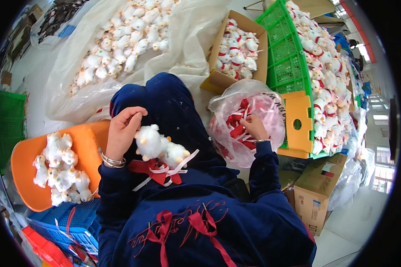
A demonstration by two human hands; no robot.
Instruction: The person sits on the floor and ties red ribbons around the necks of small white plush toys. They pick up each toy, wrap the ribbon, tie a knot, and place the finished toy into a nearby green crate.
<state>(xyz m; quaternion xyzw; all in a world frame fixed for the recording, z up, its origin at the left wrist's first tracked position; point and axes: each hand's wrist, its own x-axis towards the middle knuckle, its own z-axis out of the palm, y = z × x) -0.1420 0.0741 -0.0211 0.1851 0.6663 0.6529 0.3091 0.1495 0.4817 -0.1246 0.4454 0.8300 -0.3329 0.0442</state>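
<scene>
Head: right hand (255, 128) in ribbon bag (274, 127), left hand (124, 130) by plush (150, 143), grips unclear; carton (261, 50), green crate (283, 66) near.

Saw an orange plastic chair (26, 173) at left, a blue plastic crate (83, 224) beside it and a green crate (9, 120) farther left; noted a cardboard carton (314, 200) at lower right, near a yellow panel (295, 104).
</scene>
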